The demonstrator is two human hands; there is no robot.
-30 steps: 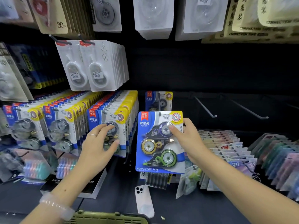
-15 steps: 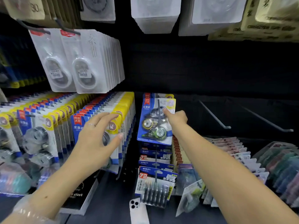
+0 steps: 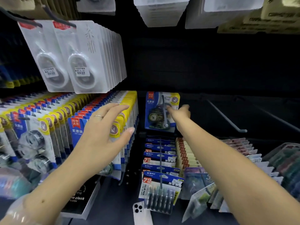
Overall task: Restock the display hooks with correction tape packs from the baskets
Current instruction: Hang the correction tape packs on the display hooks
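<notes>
The right hand's fingers (image 3: 170, 109) are stretched forward, the index tip touching the front of a blue correction tape pack (image 3: 155, 111) near its right edge; how the remaining fingers lie behind it cannot be told, so whether they curl on the pack is unclear. That right hand (image 3: 181, 114) sits far back in the display, at about one o'clock from the frame's middle, its forearm running down to five o'clock. The pack hangs on a grey display hook (image 3: 164, 111) whose rod passes down across its front to an upturned tip — pushed well back against the dark panel.

The left hand (image 3: 103, 133) has its fingers spread and nearly straight, gripping nothing; a thin ring (image 3: 99, 116) shows on one finger. It hovers in front of a full row of blue-and-yellow correction tape packs (image 3: 126, 111), at nine o'clock from the hung pack, and whether it touches them I cannot tell. More such rows (image 3: 32, 127) fill the far left.

At twelve o'clock from the left hand hang white blister packs (image 3: 84, 59) of single correction tapes. Two bare hooks (image 3: 227, 117) jut out at three o'clock from the right hand. At six o'clock from the hung pack, blue refill packs marked 72 (image 3: 159, 181) queue on another hook, and a white phone (image 3: 141, 211) lies on the shelf at six o'clock — beside a black boxed alarm clock (image 3: 81, 202).
</notes>
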